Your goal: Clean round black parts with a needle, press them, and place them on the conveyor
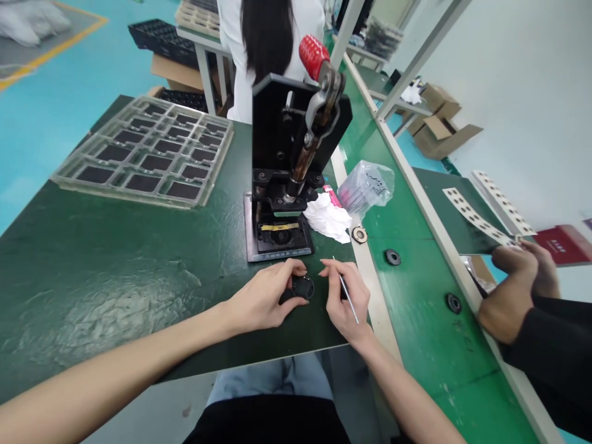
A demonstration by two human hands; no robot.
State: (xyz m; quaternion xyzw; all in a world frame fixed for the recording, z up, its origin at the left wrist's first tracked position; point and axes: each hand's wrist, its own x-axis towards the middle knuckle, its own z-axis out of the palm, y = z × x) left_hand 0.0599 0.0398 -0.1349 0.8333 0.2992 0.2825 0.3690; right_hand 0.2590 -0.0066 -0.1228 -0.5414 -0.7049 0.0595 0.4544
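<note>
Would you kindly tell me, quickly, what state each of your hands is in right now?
Left hand: closed, holding a small round black part.
Right hand: closed, pinching a thin metal tool.

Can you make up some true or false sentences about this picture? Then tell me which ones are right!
1. The left hand holds a small round black part. True.
2. The right hand holds a pair of scissors. False: it holds a thin pointed tool.
3. A clear tray of dark square pieces sits on the dark green bench top. True.
4. The crumpled white tissue is lying on the floor. False: it is on the bench top, beside the black hand press.
</note>
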